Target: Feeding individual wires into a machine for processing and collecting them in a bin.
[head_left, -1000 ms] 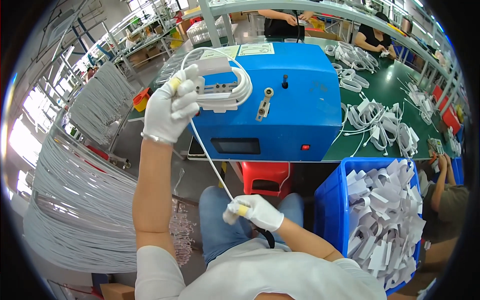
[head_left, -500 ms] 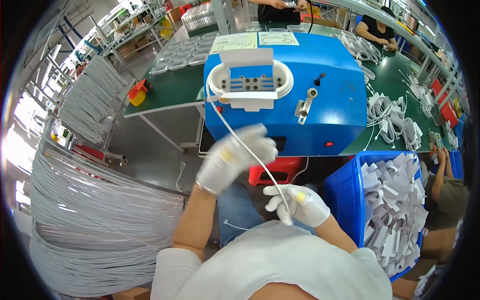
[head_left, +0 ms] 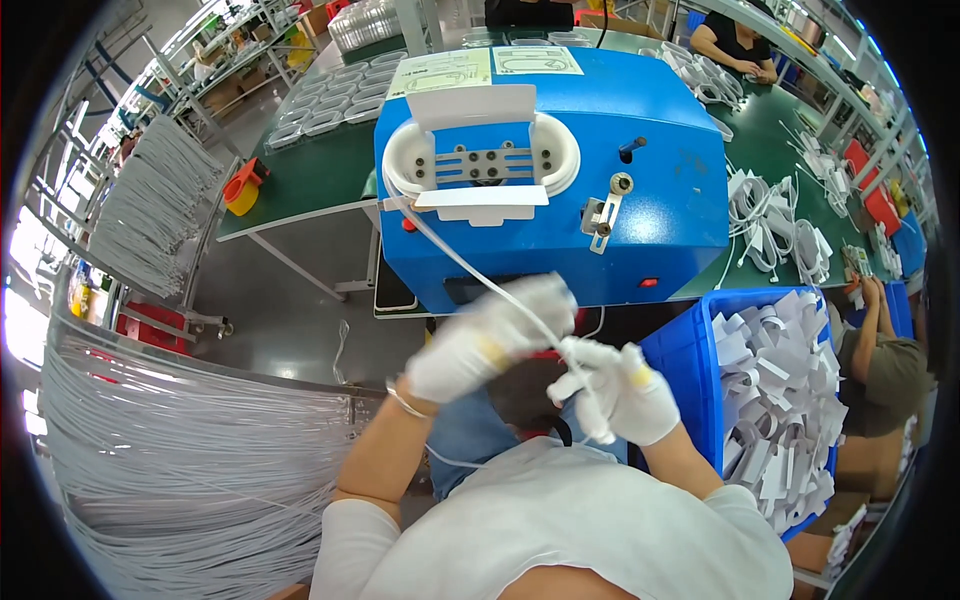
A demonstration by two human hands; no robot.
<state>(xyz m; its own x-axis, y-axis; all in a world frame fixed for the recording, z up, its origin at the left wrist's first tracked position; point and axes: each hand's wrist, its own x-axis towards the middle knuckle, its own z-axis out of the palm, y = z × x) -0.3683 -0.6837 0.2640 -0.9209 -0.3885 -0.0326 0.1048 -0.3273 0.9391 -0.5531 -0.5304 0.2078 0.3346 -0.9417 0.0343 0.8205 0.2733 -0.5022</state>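
Note:
In white gloves, both my hands are at a white cable (head_left: 450, 250) that runs down taut from the winding former (head_left: 482, 165) on a blue machine (head_left: 665, 150). My right hand (head_left: 625, 395) pinches the cable near its lower end, close to my shirt. My left hand (head_left: 495, 335) is just up and left of it, with the cable crossing its fingers; motion blur hides how they are bent. Cable loops wrap the former's two rounded ends, and a folded white paper sleeve (head_left: 480, 200) sits over its middle.
A blue bin (head_left: 712, 390) full of white paper-wrapped pieces stands at my right. Many long white cables (head_left: 190, 450) lie on a rack at my left. Coiled cables (head_left: 760, 220) are on the green table (head_left: 300, 205), and other people work beyond.
My left hand has moved down and right along the cable, toward my right hand. The right hand has shifted slightly right, still pinching the cable. The whole view has shifted a little.

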